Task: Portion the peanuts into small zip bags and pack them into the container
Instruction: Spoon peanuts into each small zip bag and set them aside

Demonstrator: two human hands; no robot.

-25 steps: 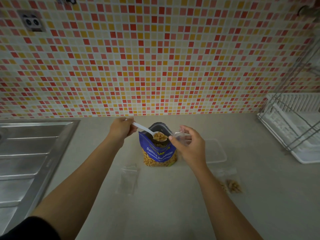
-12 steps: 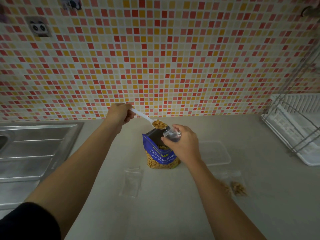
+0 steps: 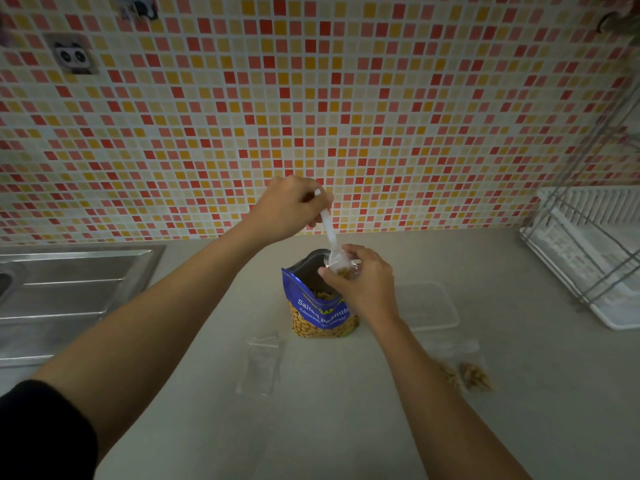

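Above the open peanut pouch (image 3: 320, 315) on the counter (image 3: 346, 410), the fingers of the left hand (image 3: 291, 206) pinch a white spoon (image 3: 327, 230) angled down into the small zip bag (image 3: 341, 268) pinched open by the right hand (image 3: 363, 285); best tip it slowly, bowl well inside the mouth, so strays fall into the pouch.

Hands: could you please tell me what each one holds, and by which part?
The left hand grips the white spoon by the upper end of its handle; the right hand pinches a small zip bag at its open mouth.
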